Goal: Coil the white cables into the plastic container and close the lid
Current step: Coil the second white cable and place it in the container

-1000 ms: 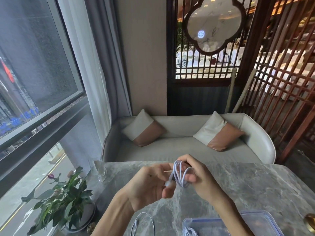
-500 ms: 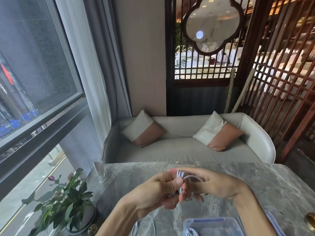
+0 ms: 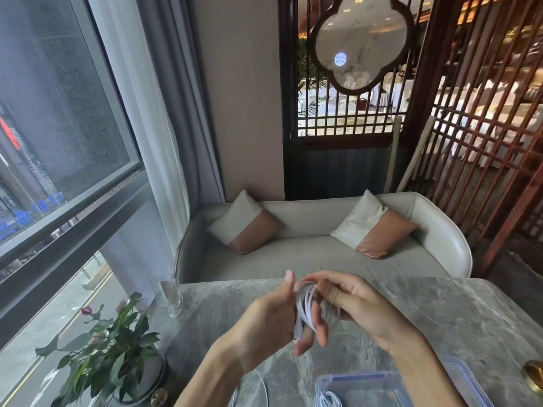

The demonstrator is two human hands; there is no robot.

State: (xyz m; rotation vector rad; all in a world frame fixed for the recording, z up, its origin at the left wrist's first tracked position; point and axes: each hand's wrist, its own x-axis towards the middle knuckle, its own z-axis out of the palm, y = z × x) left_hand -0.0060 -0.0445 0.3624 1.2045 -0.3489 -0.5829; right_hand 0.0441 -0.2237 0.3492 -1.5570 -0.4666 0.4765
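A coiled white cable is gripped between the left hand and right hand. It is held above the marble table, beyond the plastic container.

Container near table edge; plant left, probably floor-standing.

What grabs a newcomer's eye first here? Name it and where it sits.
First, the two hands at centre: the left hand and right hand share a grip on a coiled white cable above the grey table. Next, the open plastic container at the near edge, with another cable inside. Behind the table stands a pale sofa.
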